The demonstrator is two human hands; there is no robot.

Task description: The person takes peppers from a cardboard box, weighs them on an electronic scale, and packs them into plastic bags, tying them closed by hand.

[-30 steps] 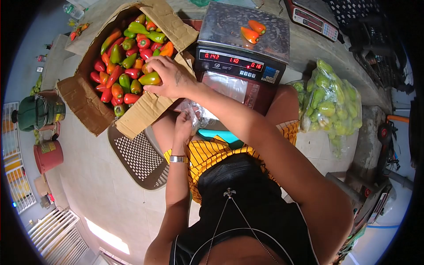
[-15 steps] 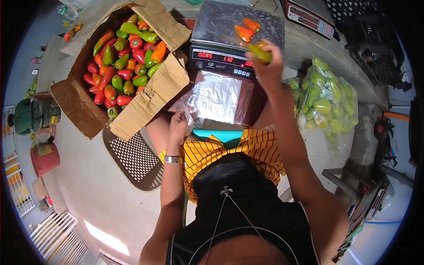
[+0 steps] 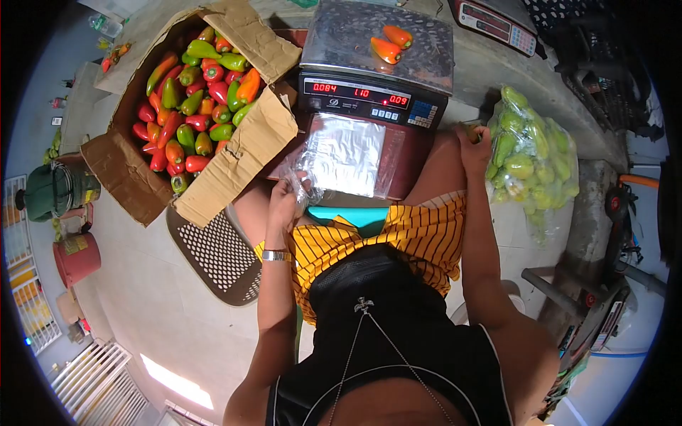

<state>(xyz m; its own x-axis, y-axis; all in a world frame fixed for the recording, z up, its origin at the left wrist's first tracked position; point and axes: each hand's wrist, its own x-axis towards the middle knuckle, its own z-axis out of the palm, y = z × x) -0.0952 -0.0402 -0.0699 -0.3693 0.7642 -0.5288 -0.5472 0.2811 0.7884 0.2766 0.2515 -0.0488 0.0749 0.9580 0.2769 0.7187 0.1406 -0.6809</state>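
Observation:
My left hand (image 3: pixel 283 202) is closed on a crumpled clear plastic bag (image 3: pixel 307 186) in front of the scale. Beyond my right knee, my right hand (image 3: pixel 475 148) is closed around a green pepper (image 3: pixel 470 132); only a small olive-green part shows between the fingers. Two orange peppers (image 3: pixel 386 50) lie on the metal plate of the scale (image 3: pixel 341 42), whose display (image 3: pixel 356 93) reads 0.084, 1.10 and 0.09. An open cardboard box (image 3: pixel 234 160) at the left holds several red, green and orange peppers (image 3: pixel 188 106). Flat clear plastic bags (image 3: pixel 346 156) lie before the display.
A large clear bag of green peppers (image 3: pixel 533 160) stands right of my right hand. Beneath the box's near side is a brown perforated basket (image 3: pixel 213 263). A second scale (image 3: pixel 495 27) sits at the upper right, and a red bucket (image 3: pixel 78 257) at the far left.
My right hand has carried the green pepper from the box, past the scale's front, to beyond my right knee. The display went from 0.142 to 0.084. My left hand still holds the plastic.

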